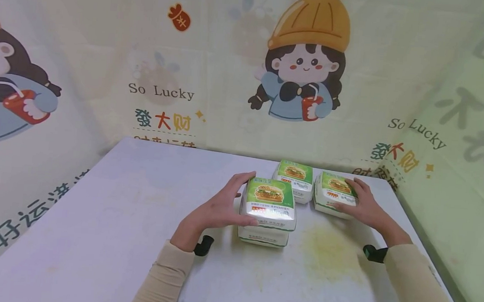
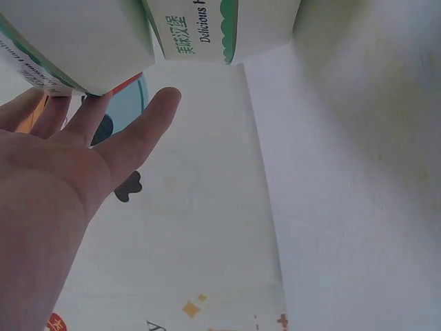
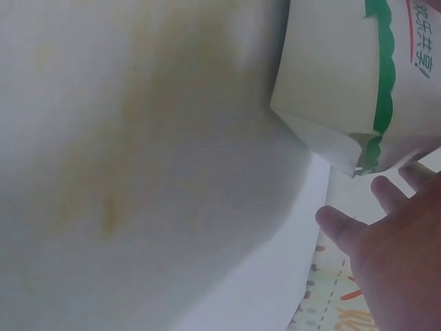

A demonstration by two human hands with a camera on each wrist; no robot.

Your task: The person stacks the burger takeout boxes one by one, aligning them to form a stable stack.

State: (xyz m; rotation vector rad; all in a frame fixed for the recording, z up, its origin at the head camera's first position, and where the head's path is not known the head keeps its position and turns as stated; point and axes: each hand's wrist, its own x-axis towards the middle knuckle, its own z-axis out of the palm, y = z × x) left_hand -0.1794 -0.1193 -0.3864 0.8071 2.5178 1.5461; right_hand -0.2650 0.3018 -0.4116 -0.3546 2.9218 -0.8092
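My left hand grips a green-and-white paper burger box from its left side, thumb at the front and fingers round the back. Beneath it is a second burger box, mostly covered by the upper one. My right hand holds another burger box by its right side, thumb towards the front and fingers at the far edge. Between these, at the back, stands one more burger box. In the right wrist view, white sides with a scalloped green band show on the box beside my fingers.
All the boxes stand on a white table with a yellowish stain in front of the right box. A printed cloth hangs behind the table's far edge and along both sides. Dark wrist devices sit under both wrists.
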